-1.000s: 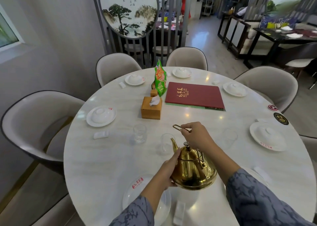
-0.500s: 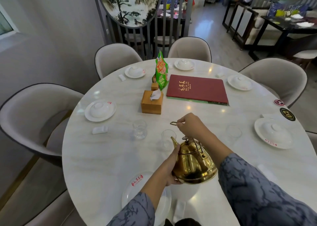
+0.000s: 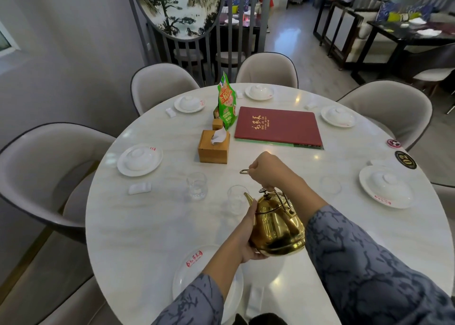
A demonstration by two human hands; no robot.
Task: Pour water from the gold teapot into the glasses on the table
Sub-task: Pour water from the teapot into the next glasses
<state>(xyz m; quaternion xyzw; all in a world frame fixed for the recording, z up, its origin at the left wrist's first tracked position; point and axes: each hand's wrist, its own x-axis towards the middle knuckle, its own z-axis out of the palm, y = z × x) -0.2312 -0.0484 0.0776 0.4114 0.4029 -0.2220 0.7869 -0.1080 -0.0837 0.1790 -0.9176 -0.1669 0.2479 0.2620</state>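
Observation:
The gold teapot [image 3: 277, 228] hangs above the white round table [image 3: 152, 226], tilted with its spout toward a clear glass [image 3: 237, 199] just beyond the spout tip. My right hand [image 3: 267, 170] is closed around the teapot's wire handle from above. My left hand [image 3: 248, 236] cups the pot's lower left side. A second glass [image 3: 196, 185] stands to the left with a little water in it. A third glass [image 3: 330, 185] stands to the right, past my right forearm. I cannot tell whether water is leaving the spout.
A wooden tissue box [image 3: 213, 147], a green snack bag [image 3: 226, 104] and a red menu [image 3: 278, 126] sit at the table's middle. White plates with upturned bowls [image 3: 139, 156] ring the edge, one empty plate [image 3: 194, 270] lies under my left arm. Padded chairs [image 3: 49, 162] surround the table.
The teapot and both hands have kept their hold and stayed beside the middle glass. The view has shifted, so the table sits slightly lower and nearer in frame.

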